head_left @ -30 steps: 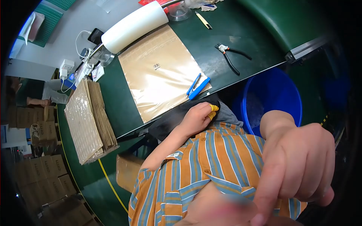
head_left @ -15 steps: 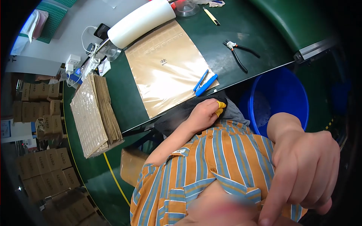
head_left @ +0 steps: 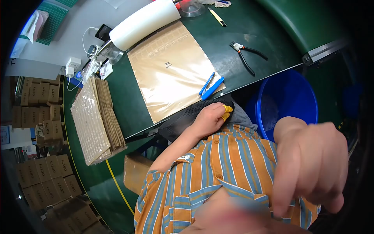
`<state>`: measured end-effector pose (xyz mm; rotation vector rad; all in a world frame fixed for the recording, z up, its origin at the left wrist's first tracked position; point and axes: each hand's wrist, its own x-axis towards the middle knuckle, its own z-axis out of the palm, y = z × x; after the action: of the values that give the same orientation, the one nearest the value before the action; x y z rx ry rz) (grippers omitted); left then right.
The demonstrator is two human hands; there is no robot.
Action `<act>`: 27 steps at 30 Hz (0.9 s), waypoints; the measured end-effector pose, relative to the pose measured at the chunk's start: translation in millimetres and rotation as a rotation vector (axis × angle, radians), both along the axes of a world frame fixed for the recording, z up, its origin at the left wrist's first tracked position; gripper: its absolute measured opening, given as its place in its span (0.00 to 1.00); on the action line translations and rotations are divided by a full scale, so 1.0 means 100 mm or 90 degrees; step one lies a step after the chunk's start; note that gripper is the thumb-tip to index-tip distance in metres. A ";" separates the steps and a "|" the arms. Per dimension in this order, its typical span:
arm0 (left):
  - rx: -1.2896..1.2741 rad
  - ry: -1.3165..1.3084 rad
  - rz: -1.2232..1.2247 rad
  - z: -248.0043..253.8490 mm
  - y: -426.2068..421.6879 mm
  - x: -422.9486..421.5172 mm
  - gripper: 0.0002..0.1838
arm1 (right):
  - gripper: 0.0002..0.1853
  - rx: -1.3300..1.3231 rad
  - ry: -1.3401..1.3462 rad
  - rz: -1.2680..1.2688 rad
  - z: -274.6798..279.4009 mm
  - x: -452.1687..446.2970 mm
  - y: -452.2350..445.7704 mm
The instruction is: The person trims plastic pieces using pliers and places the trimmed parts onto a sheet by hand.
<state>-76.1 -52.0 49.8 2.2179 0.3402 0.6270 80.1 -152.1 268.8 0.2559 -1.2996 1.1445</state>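
Observation:
My left hand (head_left: 210, 118) rests on my lap at the table edge, beside black mesh fabric (head_left: 181, 118). Its fingers are curled in, with yellow covers (head_left: 226, 112) on some of them, and nothing held shows. Close to the camera, my right hand (head_left: 313, 167) is raised in front of my striped shirt (head_left: 233, 156). Its index finger points down while the others fold inward; I see nothing in it. A sheet of brown, glossy film-covered material (head_left: 167, 78) lies on the table, and blue-handled snips (head_left: 212, 87) lie on its near corner.
Black-handled cutting pliers (head_left: 247, 56) and a yellow utility knife (head_left: 217, 17) lie on the green table. A white roll (head_left: 144, 23) stands across the back. Wrapped cardboard sheets (head_left: 95, 121) are stacked at left. A blue bin (head_left: 290, 101) stands at right, cartons (head_left: 44, 171) far left.
My right hand has lifted slightly, its index fingertip moving up away from near my face. My left hand stays in place, and the tools on the table are unmoved.

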 end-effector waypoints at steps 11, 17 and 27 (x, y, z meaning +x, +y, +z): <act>0.084 -0.026 0.011 -0.14 -0.02 0.05 0.06 | 0.11 -0.375 -0.604 -0.578 -1.67 0.09 0.39; 0.118 -0.084 0.003 -0.27 -0.09 0.06 0.06 | 0.11 -0.458 -0.588 -0.654 -2.24 0.07 0.38; -0.154 -0.053 0.099 -0.04 -0.07 -0.10 0.07 | 0.14 -0.472 -0.552 -0.662 -2.50 0.06 0.37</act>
<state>-85.7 -58.6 45.8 1.9421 0.5209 0.7187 86.2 -115.4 18.4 -1.4416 -1.3114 0.7068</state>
